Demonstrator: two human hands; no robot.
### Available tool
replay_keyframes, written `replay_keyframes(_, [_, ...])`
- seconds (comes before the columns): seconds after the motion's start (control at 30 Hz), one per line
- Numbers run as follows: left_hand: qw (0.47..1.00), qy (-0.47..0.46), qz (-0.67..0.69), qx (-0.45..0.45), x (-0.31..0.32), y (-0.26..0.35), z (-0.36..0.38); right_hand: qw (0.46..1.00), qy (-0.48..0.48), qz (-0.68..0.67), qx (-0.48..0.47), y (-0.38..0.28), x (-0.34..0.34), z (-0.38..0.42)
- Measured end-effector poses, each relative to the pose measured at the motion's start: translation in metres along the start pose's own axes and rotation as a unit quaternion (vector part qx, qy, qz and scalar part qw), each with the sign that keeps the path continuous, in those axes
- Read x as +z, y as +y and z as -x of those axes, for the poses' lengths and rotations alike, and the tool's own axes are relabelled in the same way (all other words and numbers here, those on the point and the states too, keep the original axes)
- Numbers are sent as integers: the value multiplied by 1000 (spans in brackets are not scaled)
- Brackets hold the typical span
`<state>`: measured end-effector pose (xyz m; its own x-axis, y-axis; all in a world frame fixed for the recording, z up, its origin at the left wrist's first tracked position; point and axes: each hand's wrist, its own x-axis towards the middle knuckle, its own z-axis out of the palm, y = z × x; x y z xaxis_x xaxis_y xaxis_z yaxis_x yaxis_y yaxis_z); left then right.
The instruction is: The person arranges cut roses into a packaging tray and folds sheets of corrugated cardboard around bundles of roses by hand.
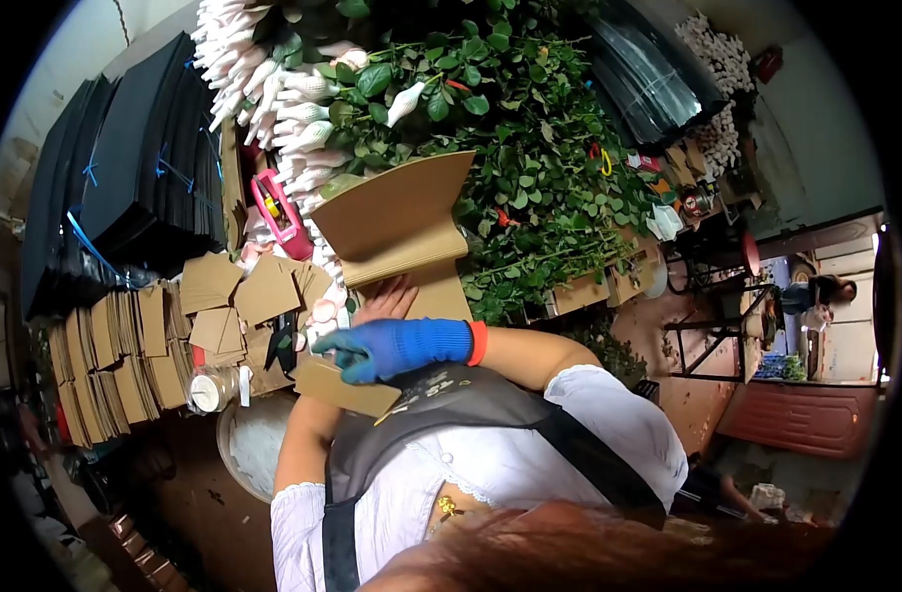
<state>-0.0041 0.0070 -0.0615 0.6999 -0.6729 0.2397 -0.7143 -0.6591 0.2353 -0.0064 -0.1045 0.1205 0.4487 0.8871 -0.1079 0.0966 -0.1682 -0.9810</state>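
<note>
My right hand (372,350) wears a blue glove with a red cuff and grips a small brown cardboard piece (347,388) close to my apron. My bare left hand (387,299) lies on brown cardboard just beyond the glove, its fingers extended and partly apart. The left forearm passes beneath the gloved hand and the small piece. A larger folded cardboard sheet (397,212) stands raised behind the left hand, with a ridged fold along its lower part.
White-wrapped flower heads (303,109) and leafy stems (540,158) cover the far side. At left are cardboard stacks (115,365), loose cards (268,289), a pink tape dispenser (281,215), a tape roll (211,392) and black bundles (145,148). A person (816,296) is far right.
</note>
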Motion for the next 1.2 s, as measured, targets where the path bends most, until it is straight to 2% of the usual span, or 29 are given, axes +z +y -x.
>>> replay_keyframes(0.07, [999,-30,-35,8,-4,-2,0,993,-41,104,28,9,-1,5])
replay_keyframes(0.13, [999,-33,12,7,3,-4,-2,989,22,147,-19,2,-6,8])
replay_keyframes(0.17, [999,-33,37,4,11,-5,-4,984,64,167,-10,-29,-17,6])
replay_keyframes(0.2, [991,-46,-124,31,24,-10,-3,977,104,186,0,-57,-28,3])
replay_keyframes(0.23, [956,-59,-281,55,33,-14,0,956,188,213,-73,-58,-27,-11])
replay_keyframes(0.27, [896,-74,-431,79,40,-18,5,917,262,255,-157,-65,-27,-26])
replay_keyframes(0.3, [925,-84,-365,64,41,-18,8,858,321,324,-236,-64,-26,-47])
replay_keyframes(0.33, [949,-93,-298,49,41,-17,10,814,340,381,-276,-63,-29,-70])
replay_keyframes(0.37, [996,-88,3,-11,38,-14,10,765,361,461,-268,-54,-31,-96])
replay_keyframes(0.4, [947,-70,304,-71,32,-10,10,766,335,513,-195,-52,-36,-112])
replay_keyframes(0.43, [973,-125,188,-59,-1,0,2,776,335,499,-191,-59,-40,-113])
replay_keyframes(0.47, [975,-127,173,-56,30,-10,10,784,337,486,-188,-70,-45,-110])
replay_keyframes(0.53, [979,-96,169,-62,-11,1,-2,774,379,407,-303,-78,-48,-74])
replay_keyframes(0.6, [972,-81,208,-70,-3,-4,2,810,302,389,-319,-63,-50,-28])
replay_keyframes(0.67, [965,-64,242,-79,8,-15,9,883,236,319,-251,-18,-44,5])
replay_keyframes(0.73, [958,-41,273,-83,18,-10,15,954,179,226,-83,36,-48,37])
replay_keyframes(0.77, [956,-164,185,-159,-66,15,-9,970,170,173,21,62,-54,50])
replay_keyframes(0.8, [976,13,183,-114,-45,12,-8,972,159,121,125,85,-59,59])
replay_keyframes(0.87, [972,-155,134,-120,-26,4,-1,936,168,-99,293,121,-72,62])
replay_keyframes(0.9, [987,-118,79,-69,12,-5,11,932,158,-113,306,128,-76,61])
replay_keyframes(0.97, [988,-91,98,-77,19,-7,13,924,128,-71,353,128,-83,48])
replay_keyframes(1.0, [988,-79,108,-78,14,-6,12,918,115,-51,376,129,-85,43])
replay_keyframes(1.03, [981,-111,128,-93,9,-6,12,916,98,-25,387,150,-84,39])
replay_keyframes(1.13, [985,-111,100,-88,-7,-8,17,929,92,-14,359,147,-78,30])
replay_keyframes(1.2, [993,-78,43,-80,-16,-13,39,930,77,38,358,152,-76,30])
